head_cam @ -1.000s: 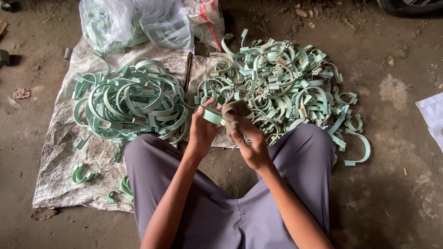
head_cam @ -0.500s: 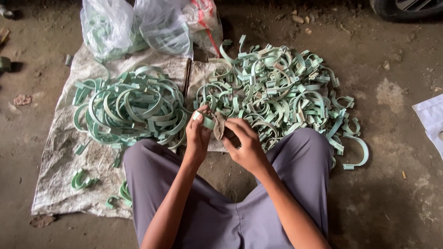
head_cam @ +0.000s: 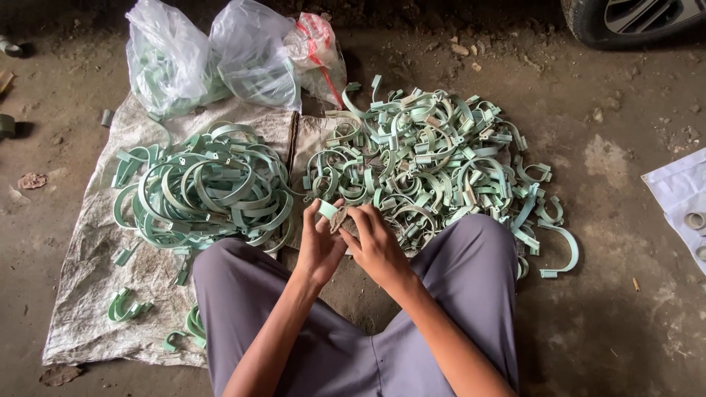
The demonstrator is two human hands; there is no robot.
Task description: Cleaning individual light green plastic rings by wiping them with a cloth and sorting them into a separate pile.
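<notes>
A pale green clip [head_cam: 329, 210], small and curved, sits pinched at centre frame between the left hand [head_cam: 321, 242] and right hand [head_cam: 375, 242], held above the knees, with loose clips [head_cam: 434, 154] at one o'clock.

The light is soft and even, daylight-like, with no hard-edged shadows. The floor [head_cam: 632, 242] reads mid-grey and dull, while the top edge sinks into deep shade. The clear bags [head_cam: 220, 59] catch pale glare on their folds (the brightest patches in view). Under the clamp piles [head_cam: 426, 154] lie only faint, diffuse shadows; a darker patch sits between the knees. Focus holds across the middle; the hands [head_cam: 353, 242] look slightly soft. Lines bend mildly toward the corners.
</notes>
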